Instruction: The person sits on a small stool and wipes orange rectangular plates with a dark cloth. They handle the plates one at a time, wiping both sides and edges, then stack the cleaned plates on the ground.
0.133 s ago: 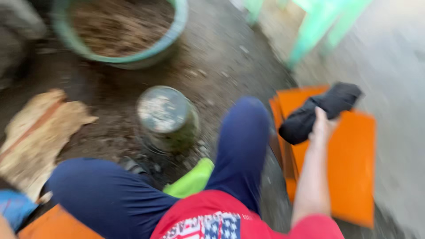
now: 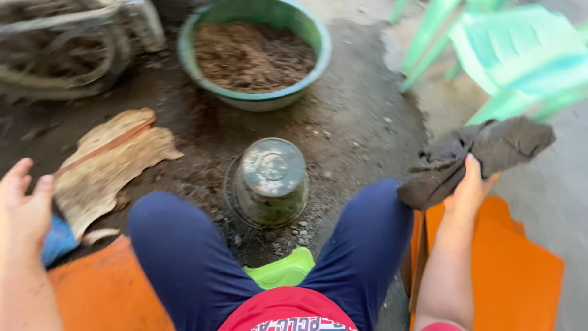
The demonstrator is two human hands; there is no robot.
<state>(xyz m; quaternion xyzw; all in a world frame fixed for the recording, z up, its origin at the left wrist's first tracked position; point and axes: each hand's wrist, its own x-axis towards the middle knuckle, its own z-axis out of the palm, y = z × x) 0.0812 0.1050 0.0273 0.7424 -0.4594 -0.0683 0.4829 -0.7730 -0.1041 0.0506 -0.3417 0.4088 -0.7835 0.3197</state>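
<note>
Grip, right hand [image 2: 470, 187]: fingers closed round one dark, crumpled cloth [image 2: 481, 153], held up off the ground to the right of the right knee, above the orange mat. Grip, left hand [image 2: 24, 205]: open, fingers loosely spread, holding nothing, raised at the left edge beside a blue item that is partly hidden. Near: two knees in dark blue trousers [image 2: 184, 257]; one lime-green plastic piece [image 2: 283, 270] between them; two orange mats, one at the left [image 2: 104, 294] and one at the right [image 2: 514, 276]. Middle: one upturned metal tin [image 2: 271, 181] standing on dirt-strewn ground [image 2: 355, 122] between the knees, small stones scattered at its base; one torn sheet of brown cardboard [image 2: 110, 162] lying flat to the left. Far: one green basin [image 2: 254, 52] filled with brown soil; one heap of tangled dry material [image 2: 67, 49], blurred, upper left; one pale green plastic chair [image 2: 508, 55], upper right. Risks, as judged: the cloth hangs loose at both ends and could slip from the right hand if the hold slackens, landing in dirt; a shifting knee could knock the tin over, since it stands close between the legs.
</note>
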